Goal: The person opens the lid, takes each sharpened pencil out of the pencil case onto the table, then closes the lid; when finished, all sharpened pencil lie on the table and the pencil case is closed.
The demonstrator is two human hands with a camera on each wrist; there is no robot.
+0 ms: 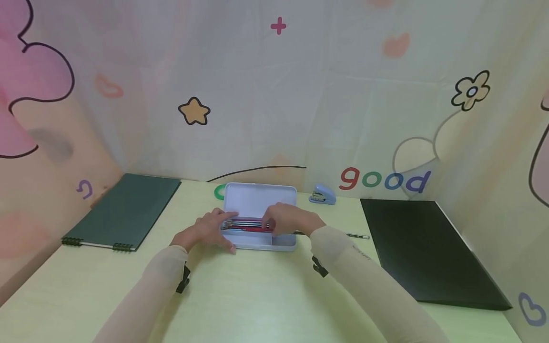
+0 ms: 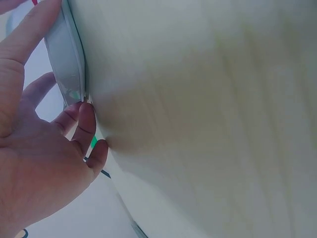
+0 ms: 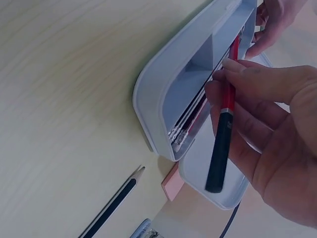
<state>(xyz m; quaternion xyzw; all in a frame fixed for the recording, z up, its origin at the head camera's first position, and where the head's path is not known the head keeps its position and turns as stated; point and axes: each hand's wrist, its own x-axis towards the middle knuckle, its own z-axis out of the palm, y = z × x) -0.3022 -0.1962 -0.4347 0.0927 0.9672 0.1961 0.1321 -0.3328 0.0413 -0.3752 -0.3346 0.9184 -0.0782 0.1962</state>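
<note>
I'm seeing the left hand [image 1: 206,231] resting on the left end of the pencil case [image 1: 261,245], fingers straight, gripping nothing. My right hand [image 1: 289,219] is pinching a red-and-black pen [image 3: 221,144] over the case's right half. The pen's long axis is running along the case's length. Pencils [image 3: 185,124] are lying inside the case, lid [image 1: 257,200] standing open behind.
</note>
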